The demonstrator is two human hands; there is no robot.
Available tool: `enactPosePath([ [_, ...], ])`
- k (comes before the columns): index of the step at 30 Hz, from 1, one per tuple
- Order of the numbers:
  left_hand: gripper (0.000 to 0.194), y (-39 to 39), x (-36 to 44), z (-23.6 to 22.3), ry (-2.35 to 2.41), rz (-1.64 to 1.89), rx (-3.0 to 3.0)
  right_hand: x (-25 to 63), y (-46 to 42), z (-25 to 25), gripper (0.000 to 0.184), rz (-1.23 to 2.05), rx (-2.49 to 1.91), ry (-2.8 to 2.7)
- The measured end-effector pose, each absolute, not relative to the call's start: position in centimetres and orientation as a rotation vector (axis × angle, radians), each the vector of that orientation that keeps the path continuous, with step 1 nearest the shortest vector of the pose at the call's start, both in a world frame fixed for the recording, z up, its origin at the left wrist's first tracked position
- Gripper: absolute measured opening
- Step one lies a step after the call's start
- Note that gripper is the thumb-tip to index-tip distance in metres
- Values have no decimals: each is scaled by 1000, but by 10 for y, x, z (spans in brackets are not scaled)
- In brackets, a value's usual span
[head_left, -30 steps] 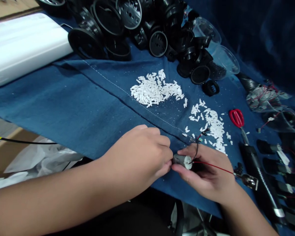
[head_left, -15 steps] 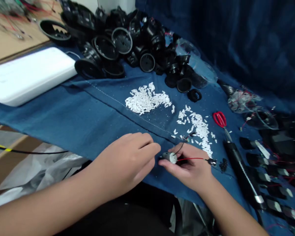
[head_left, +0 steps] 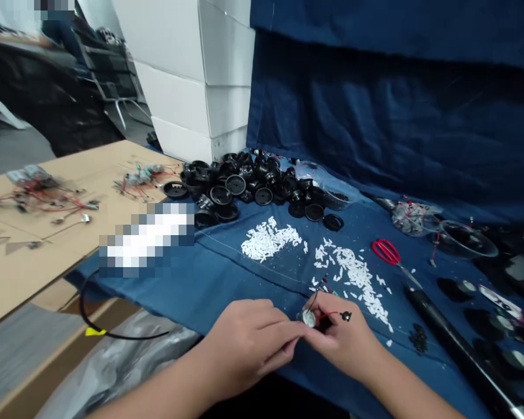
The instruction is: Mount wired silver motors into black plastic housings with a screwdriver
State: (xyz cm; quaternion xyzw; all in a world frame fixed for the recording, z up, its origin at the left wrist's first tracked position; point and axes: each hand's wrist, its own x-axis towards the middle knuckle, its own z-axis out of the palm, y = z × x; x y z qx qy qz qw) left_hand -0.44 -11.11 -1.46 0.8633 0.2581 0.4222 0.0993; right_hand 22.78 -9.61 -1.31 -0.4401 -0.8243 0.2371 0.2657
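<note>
Between the thumb and fingers of my right hand [head_left: 347,337] sits a small motor [head_left: 308,318] with a pale round end. A red wire [head_left: 327,315] and a dark wire [head_left: 313,299] come out of that end. My left hand [head_left: 253,340] is closed in a pinch, its fingertips against the motor and my right thumb. Whatever those left fingers pinch is hidden. Just beyond the hands lie two heaps of small white plastic pieces, the nearer one [head_left: 358,272] spreading right and the farther one [head_left: 266,241] to the left.
Black round plastic housings [head_left: 253,180] are piled at the back. Red-handled scissors [head_left: 386,252] and a black rod-shaped tool [head_left: 458,349] lie right. Wired motors [head_left: 142,174] rest on a brown board [head_left: 113,160] at left. White boxes [head_left: 179,87] stand behind. A person [head_left: 63,35] is far left.
My view has tilted upward, bringing the boxes and the brown board into sight. My left hand has come right, from just beside the motor to touching it and my right thumb.
</note>
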Motion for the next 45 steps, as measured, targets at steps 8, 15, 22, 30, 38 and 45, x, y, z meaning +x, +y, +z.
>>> enactPosePath([
  [8, 23, -116, 0, -19, 920, 1227, 2625, 227, -99, -17, 12, 645, -1241, -2213],
  [15, 27, -119, 0, -19, 885, 1218, 2829, 226, -100, -21, 10, 633, -1293, -2219],
  [22, 24, -119, 2, -23, 875, 1126, 2876, 223, -96, -14, 4, 601, -1302, -2332],
  [30, 35, -117, -1, -20, 767, 1140, 2761, 216, -80, -4, 13, 588, -1183, -2555],
  [38, 23, -105, -3, -9, 605, 1075, 2608, 219, -75, -16, 17, 587, -1112, -2675],
  [45, 17, -99, -4, -11, 660, 753, 2272, 215, -78, -23, 18, 490, -1068, -2701],
])
